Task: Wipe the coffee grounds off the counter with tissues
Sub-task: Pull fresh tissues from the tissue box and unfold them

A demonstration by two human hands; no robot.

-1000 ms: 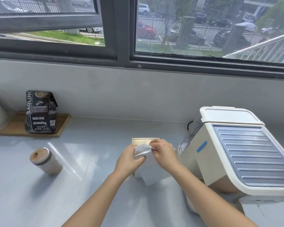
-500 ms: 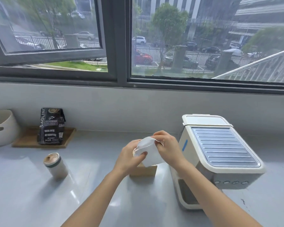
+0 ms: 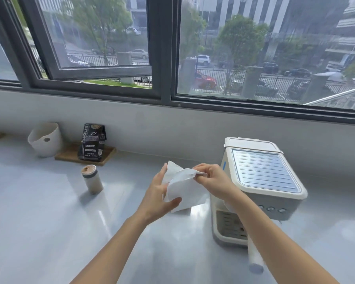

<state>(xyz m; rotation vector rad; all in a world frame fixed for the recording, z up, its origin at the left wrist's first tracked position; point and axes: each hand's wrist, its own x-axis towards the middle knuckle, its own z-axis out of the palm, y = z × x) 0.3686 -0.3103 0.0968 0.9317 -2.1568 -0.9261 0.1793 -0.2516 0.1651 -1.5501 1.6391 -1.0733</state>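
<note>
The tissue (image 3: 184,189) is held in the air just left of the machine (image 3: 262,173), above the tabletop (image 3: 49,212). The left hand (image 3: 158,198) pinches its lower edge between thumb and fingers, and the right hand (image 3: 213,179) pinches the top fold. It is best folded into a thick pad before pressing down. I cannot make out grounds near the machine.

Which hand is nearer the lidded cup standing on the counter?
Left. The left hand holds the tissue right of the lidded cup; the right hand pinches the tissue's top edge farther right, beside the coffee machine.
</note>
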